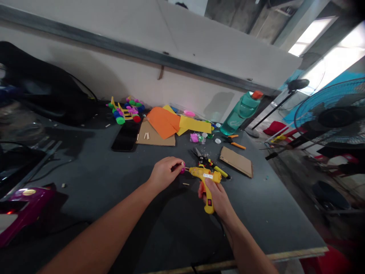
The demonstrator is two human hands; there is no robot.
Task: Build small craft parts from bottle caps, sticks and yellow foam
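My right hand (217,192) is wrapped round the handle of a yellow glue gun (203,174), its nozzle pointing left. Pinched in the fingers of my left hand (164,172) is a small pink-purple piece (183,168), mostly hidden by the fingertips. The nozzle meets or nearly meets this piece; I cannot tell if they touch. Just below lies a short wooden stick (186,184) on the dark table (159,228). Behind the gun rest snips with yellow-and-black handles (212,164).
Cardboard (159,140), orange sheet (162,121), yellow paper (196,125) and a phone (124,136) lie farther back. Beyond stand colourful assembled toys (125,110). Rightward are a teal bottle (238,114), orange-handled pliers (238,144), another cardboard piece (236,161) and a fan (333,116). A purple device (31,205) sits left.
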